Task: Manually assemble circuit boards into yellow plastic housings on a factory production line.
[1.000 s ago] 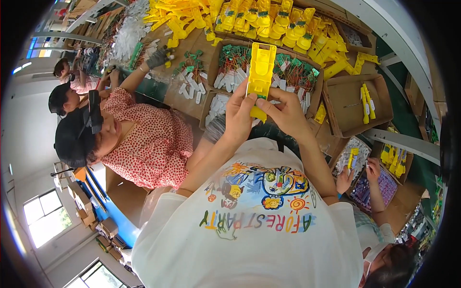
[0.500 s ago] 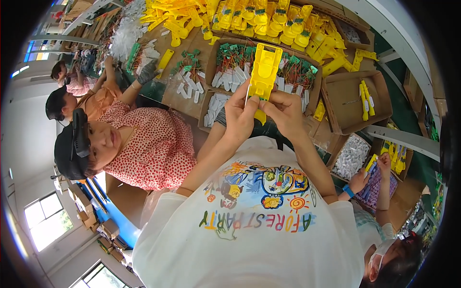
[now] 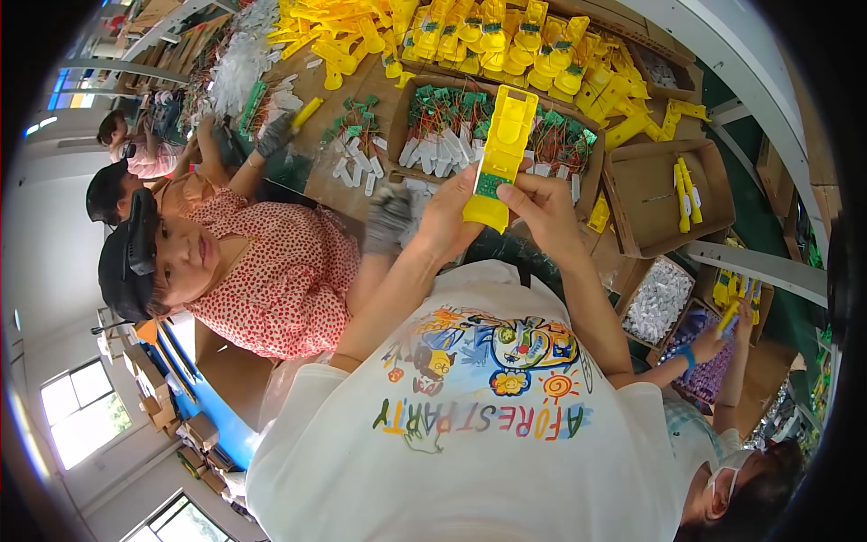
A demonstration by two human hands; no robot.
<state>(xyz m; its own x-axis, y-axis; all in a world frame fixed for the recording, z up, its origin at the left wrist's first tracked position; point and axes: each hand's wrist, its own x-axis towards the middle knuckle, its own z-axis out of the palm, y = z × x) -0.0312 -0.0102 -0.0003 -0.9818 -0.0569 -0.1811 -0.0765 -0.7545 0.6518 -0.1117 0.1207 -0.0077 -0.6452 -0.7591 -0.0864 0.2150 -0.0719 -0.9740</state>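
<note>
A yellow plastic shell (image 3: 511,126) is held up between my two hands, tilted slightly to the right at its far end. In its lower part sits a small green circuit board (image 3: 490,184). My left hand (image 3: 448,217) grips the shell's left edge near the lower end. My right hand (image 3: 544,210) holds the right edge, with the thumb at the circuit board's right side. Behind the shell stands a cardboard box (image 3: 397,122) of green boards with red wires (image 3: 442,104) and white rectangular parts (image 3: 438,155).
Many yellow shells (image 3: 533,54) lie heaped at the far side. An open carton (image 3: 632,194) on the right holds two yellow pieces. A co-worker's gloved hand (image 3: 388,217) is close to my left forearm. Another person's hands (image 3: 713,341) work at the right over a purple-filled box.
The shell has turned in my hands, so the circuit board now shows. My right thumb has moved to the board's edge. The co-worker's gloved hand at my left has risen into view.
</note>
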